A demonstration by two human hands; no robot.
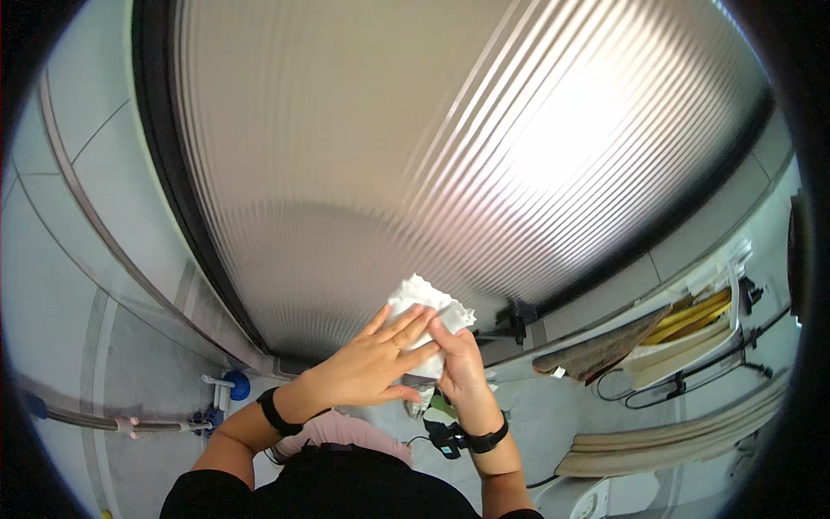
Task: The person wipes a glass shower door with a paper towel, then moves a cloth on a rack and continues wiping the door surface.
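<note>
A folded white cloth (pixel 422 298) with ruffled edges is held in front of my body, close to the ribbed glass panel (pixel 320 156). Laid across the top of it, my left hand (pixel 367 363) has its fingers stretched out and a ring on one of them. My right hand (pixel 464 368) grips the cloth's right side, thumb on top and the other fingers hidden beneath. Dark bands circle both wrists, and a small black device (pixel 445 438) sits at the right one. Whether the cloth touches the glass, I cannot tell.
Black framing (pixel 169 147) edges the glass, with a black handle or hinge (pixel 516 322) at its lower right. On the right, brown and yellow towels (pixel 687 320) hang on a rack, above a beige curtain (pixel 674 437). A toilet (pixel 588 497) stands lower right. Left are a blue-and-white fitting (pixel 235 385) and a rail (pixel 112 422).
</note>
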